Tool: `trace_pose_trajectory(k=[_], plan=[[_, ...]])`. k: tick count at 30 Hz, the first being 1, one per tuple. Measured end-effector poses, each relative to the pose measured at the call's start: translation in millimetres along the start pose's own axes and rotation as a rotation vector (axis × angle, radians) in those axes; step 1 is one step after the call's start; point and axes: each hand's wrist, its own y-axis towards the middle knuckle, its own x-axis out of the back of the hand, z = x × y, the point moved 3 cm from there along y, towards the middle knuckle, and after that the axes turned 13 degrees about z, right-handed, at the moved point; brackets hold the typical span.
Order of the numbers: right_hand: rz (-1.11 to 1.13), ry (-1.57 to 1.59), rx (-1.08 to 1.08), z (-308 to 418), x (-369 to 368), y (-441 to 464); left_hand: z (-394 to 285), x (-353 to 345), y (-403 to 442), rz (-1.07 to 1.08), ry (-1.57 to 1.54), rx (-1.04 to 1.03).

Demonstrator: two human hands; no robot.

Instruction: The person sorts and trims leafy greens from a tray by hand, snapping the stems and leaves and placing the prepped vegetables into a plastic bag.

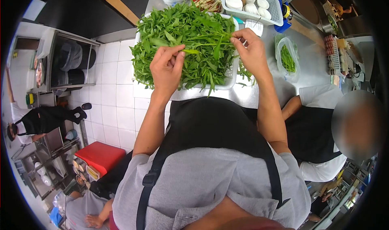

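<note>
A large heap of leafy greens (162,35), looking like water spinach, overfills a white plastic basket (232,78) on the steel counter. My left hand (167,69) is over the heap's front, thumb and fingers pinching a yellowish-green leaf (191,51). At the basket's right edge, my right hand (252,53) pinches the stem end of a water spinach sprig (219,37), whose stalks stretch left over the pile. A few loose leaves (244,72) lie beside the basket, below my right hand.
A white crate (276,16) of small white dishes stands behind right. Farther right, a plastic bag (287,59) holds green stalks on the steel counter (270,82). A co-worker in a black apron (310,128) stands close on my right. A red box (99,157) is behind left.
</note>
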Motion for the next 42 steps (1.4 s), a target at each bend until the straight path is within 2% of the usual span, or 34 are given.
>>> trace_pose_trajectory(k=[4,6,8,11,12,15,20,22,26,29,35,38,41,42], plan=[[0.034,-0.216,0.103,-22,-15,22,-4,-2,-3,-0.036,-0.052,-0.011],[0.045,-0.146,0.038,-33,-21,26,-9,-4,-1,-0.041,-0.066,0.008],[0.006,-0.081,0.031,-33,-18,31,-11,-4,-2,-0.036,-0.221,0.076],[0.041,0.048,-0.064,-29,-3,30,-14,-2,-5,-0.039,-0.307,0.079],[0.056,0.125,-0.029,-24,4,29,-16,-2,-3,-0.040,-0.313,0.053],[0.129,0.587,-0.028,-5,16,23,-32,-5,7,-0.036,-0.159,-0.160],[0.196,0.832,-0.076,1,6,17,-44,-22,17,-0.001,-0.115,-0.235],[0.220,0.897,-0.065,8,2,12,-41,-29,18,0.057,-0.243,-0.101],[0.202,0.832,-0.049,16,-3,6,-27,-43,18,0.109,-0.648,0.082],[0.218,0.793,-0.022,14,-8,3,-27,-46,18,0.090,-0.810,0.128],[0.281,0.726,-0.045,21,-12,-3,-13,-55,15,0.078,-0.796,0.048],[0.326,0.789,-0.081,21,-18,-3,-10,-52,15,0.063,-0.589,0.016],[0.334,0.807,-0.103,17,-20,-2,-10,-56,13,-0.008,-0.715,-0.046],[0.307,0.786,-0.099,12,-18,0,-11,-54,13,-0.009,-0.743,0.008]])
